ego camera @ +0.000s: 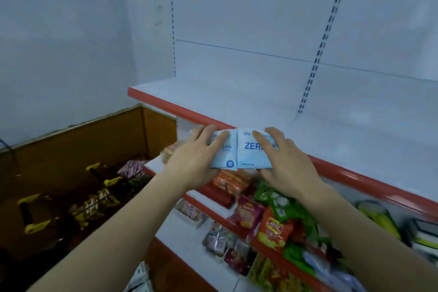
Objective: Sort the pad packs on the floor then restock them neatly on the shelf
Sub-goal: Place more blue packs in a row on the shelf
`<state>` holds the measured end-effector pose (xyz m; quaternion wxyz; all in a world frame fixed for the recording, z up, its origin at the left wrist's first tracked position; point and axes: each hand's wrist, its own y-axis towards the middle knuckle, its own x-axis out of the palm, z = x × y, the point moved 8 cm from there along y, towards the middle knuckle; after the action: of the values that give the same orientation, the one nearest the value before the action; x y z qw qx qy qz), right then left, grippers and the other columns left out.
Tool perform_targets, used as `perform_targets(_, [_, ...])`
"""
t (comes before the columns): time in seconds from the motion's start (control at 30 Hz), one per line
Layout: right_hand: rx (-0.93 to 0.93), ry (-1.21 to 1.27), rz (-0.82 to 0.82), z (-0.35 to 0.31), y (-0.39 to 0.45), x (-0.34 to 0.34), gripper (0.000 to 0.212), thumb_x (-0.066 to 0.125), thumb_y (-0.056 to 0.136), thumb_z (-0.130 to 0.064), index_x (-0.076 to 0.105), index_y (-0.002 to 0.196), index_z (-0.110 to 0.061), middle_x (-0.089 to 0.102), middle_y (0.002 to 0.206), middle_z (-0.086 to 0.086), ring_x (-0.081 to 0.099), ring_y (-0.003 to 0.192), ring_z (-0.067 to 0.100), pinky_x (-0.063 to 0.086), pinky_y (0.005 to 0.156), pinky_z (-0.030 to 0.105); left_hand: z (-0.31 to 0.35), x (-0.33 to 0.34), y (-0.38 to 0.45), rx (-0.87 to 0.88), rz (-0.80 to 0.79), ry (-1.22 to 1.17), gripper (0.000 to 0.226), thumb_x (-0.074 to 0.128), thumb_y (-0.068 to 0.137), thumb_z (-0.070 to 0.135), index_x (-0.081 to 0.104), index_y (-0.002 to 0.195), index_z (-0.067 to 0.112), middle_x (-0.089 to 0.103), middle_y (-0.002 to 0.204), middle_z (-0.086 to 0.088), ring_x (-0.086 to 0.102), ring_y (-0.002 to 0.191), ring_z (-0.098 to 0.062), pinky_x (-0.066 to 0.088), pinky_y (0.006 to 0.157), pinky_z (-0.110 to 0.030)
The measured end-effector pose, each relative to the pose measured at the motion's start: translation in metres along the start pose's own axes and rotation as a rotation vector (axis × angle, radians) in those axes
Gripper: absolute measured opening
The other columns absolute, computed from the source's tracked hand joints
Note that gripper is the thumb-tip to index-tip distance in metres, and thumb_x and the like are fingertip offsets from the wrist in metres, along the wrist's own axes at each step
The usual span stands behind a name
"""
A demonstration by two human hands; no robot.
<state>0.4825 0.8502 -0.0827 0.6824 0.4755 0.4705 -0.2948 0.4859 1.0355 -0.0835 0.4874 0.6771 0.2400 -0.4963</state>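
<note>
Left hand (194,156), right hand (282,154) each grip pale-blue pad pack (225,152), (251,149), blue lettering, side by side.

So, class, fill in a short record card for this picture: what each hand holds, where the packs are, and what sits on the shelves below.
left hand: grips left pad pack
right hand: grips right pad pack
packs: side by side, at the top shelf's red front edge
top shelf: white, bare where visible
lower shelves: snack bags

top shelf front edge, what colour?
Red-orange, on the shelf edge; the head view shows it.
</note>
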Motion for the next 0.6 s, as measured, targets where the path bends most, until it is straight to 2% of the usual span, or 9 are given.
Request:
perform_targets(0.13, [0.162,-0.080,0.024,0.072,-0.062,-0.043,0.081,0.061,0.090,-0.042,0.015,0.156,-0.031,0.016,0.157,0.002,0.048,0.115,0.030,0.053,0.075,0.040,0.087,-0.008,0.039,0.153,0.062,-0.082,0.084,0.063,0.081,0.046,0.022,0.152,0.025,0.025,0.154,-0.007,0.017,0.139,-0.029,0.053,0.092,-0.050])
perform_targets(0.23, [0.277,-0.145,0.035,0.124,-0.118,-0.075,0.082,0.061,0.089,-0.041,0.016,0.156,-0.030,0.017,0.157,0.004,0.048,0.113,0.032,0.052,0.073,0.039,0.164,-0.016,0.062,0.277,0.101,-0.136,0.087,0.067,0.079,0.046,0.024,0.151,0.023,0.029,0.152,-0.009,0.019,0.138,-0.030,0.055,0.088,-0.050])
perform_targets(0.43, [0.499,-0.248,0.035,0.218,-0.257,-0.137,0.086,0.073,0.077,-0.033,0.033,0.152,-0.021,0.036,0.150,0.014,0.056,0.095,0.037,0.054,0.062,0.041,0.339,-0.031,0.083,0.486,0.158,-0.216,0.089,0.072,0.075,0.032,0.026,0.151,0.021,0.030,0.153,-0.010,0.020,0.140,-0.032,0.058,0.082,-0.048])
perform_targets(0.53, [0.579,-0.330,0.027,0.258,-0.326,-0.168,0.091,0.077,0.078,-0.036,0.029,0.154,-0.021,0.031,0.153,0.013,0.056,0.100,0.037,0.055,0.068,0.043,0.425,-0.041,0.082,0.558,0.177,-0.266,0.087,0.069,0.080,0.034,0.025,0.153,0.021,0.025,0.158,-0.008,0.015,0.143,-0.031,0.056,0.090,-0.044])
perform_targets(0.6, [0.619,-0.334,0.057,0.281,-0.372,-0.187,0.092,0.082,0.074,-0.034,0.036,0.151,-0.017,0.038,0.149,0.018,0.058,0.095,0.040,0.055,0.065,0.044,0.479,-0.047,0.078,0.611,0.189,-0.296,0.087,0.068,0.081,0.035,0.023,0.154,0.022,0.022,0.159,-0.008,0.012,0.143,-0.029,0.054,0.093,-0.044])
